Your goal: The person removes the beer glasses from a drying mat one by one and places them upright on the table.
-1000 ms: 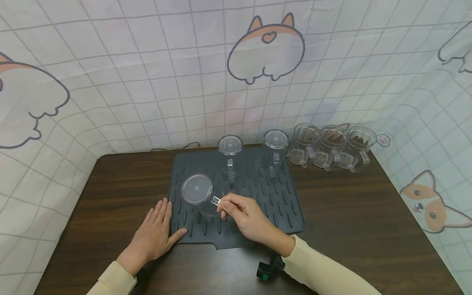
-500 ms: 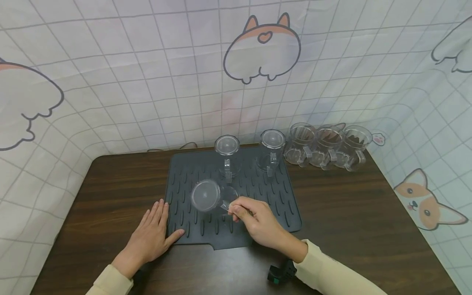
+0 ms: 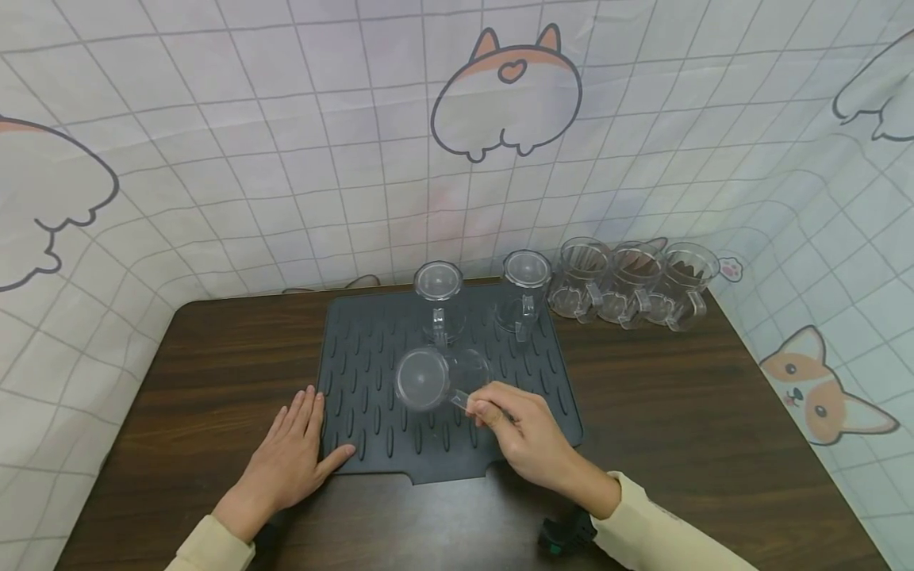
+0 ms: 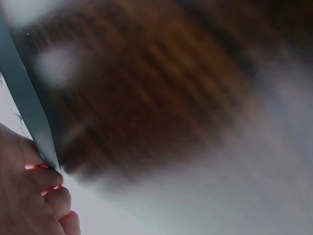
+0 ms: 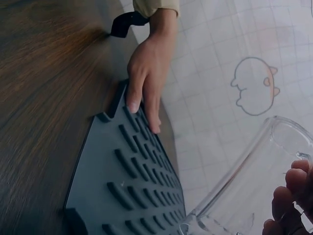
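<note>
My right hand (image 3: 524,432) pinches the handle of a clear mug (image 3: 423,381) over the middle of the dark grey ridged mat (image 3: 378,460). The mug is tilted, its round base up and to the left, its mouth low on the right. In the right wrist view, the mug's clear wall (image 5: 234,169) slants beside the curled fingers (image 5: 297,180). My left hand (image 3: 289,452) lies flat at the mat's left edge, fingers straight and thumb on the mat. Two clear mugs, one left (image 3: 439,285) and one right (image 3: 527,274), stand upside down along the mat's back.
Three clear mugs stand mouth up in a row right of the mat: a near one (image 3: 581,277), a middle one (image 3: 634,281) and a far one (image 3: 685,285). The brown wooden table (image 3: 664,412) ends at a white gridded cloth (image 3: 343,198) behind and at the sides.
My right hand has carried the tilted mug to the right across the mat, and the mug has turned so its mouth points further right. My left hand stays in place.
</note>
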The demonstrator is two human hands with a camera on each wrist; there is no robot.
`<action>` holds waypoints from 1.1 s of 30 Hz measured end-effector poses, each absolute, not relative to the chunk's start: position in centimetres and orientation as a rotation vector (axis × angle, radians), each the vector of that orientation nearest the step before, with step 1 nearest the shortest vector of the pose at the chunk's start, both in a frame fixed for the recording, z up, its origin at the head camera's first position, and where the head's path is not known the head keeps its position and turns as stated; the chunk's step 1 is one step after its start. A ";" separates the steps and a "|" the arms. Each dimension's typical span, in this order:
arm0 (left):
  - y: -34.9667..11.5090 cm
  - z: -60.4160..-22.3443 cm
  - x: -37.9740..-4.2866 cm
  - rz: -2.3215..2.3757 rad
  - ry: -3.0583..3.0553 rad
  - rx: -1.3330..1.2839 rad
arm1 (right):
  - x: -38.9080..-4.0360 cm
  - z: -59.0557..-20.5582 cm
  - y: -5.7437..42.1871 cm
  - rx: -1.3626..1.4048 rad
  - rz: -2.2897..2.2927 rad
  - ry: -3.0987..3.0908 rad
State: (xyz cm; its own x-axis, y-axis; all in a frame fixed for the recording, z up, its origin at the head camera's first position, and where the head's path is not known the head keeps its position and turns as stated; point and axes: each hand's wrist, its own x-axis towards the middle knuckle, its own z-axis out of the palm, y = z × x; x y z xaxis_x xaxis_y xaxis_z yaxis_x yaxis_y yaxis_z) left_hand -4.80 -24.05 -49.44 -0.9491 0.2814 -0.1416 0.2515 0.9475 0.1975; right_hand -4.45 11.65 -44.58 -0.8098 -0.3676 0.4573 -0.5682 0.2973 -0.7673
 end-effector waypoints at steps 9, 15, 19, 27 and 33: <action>-24.2 -49.4 -5.0 0.265 2.924 0.405 | -4.6 -45.0 12.8 0.939 1.253 -2.237; -24.1 -49.4 -5.0 0.264 2.916 0.398 | -4.9 -45.1 13.2 1.056 1.051 -2.078; -24.1 -49.3 -5.0 0.265 2.917 0.399 | -5.1 -45.0 13.2 1.100 0.953 -1.986; -24.1 -49.4 -5.1 0.323 2.888 0.383 | -5.5 -45.2 13.3 1.111 0.819 -1.848; -24.0 -49.1 -5.3 0.408 2.881 0.381 | -5.6 -45.3 13.3 1.091 0.733 -1.817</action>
